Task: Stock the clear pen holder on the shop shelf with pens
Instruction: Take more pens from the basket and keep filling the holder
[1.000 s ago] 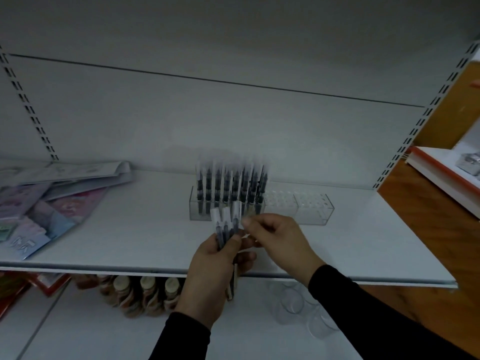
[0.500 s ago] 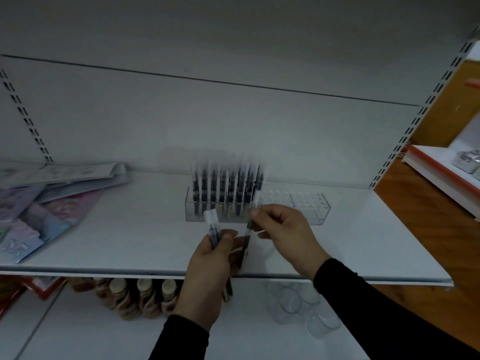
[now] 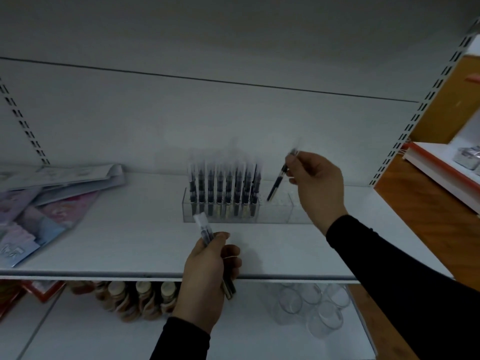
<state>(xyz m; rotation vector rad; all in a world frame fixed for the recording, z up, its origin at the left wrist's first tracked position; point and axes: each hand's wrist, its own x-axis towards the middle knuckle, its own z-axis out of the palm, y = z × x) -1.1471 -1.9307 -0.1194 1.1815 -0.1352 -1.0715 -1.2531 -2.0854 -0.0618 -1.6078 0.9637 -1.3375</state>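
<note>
A: Clear pen holder [image 3: 275, 213] sat mid-shelf, left half stocked. Your right hand [image 3: 315, 187] pinched one pen [image 3: 278, 181], tilted, tip over empty holes.

B: Risk: tilt jams it. Left hand [image 3: 207, 271] gripped spare pens [image 3: 204, 227].

Dim, bluish light; soft overall blur (edges bow from the wide lens), faint shadows.

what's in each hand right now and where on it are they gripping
The right hand pinches one pen near its top end, tip down over the clear holder. The left hand grips a few pens around their middle.
</note>
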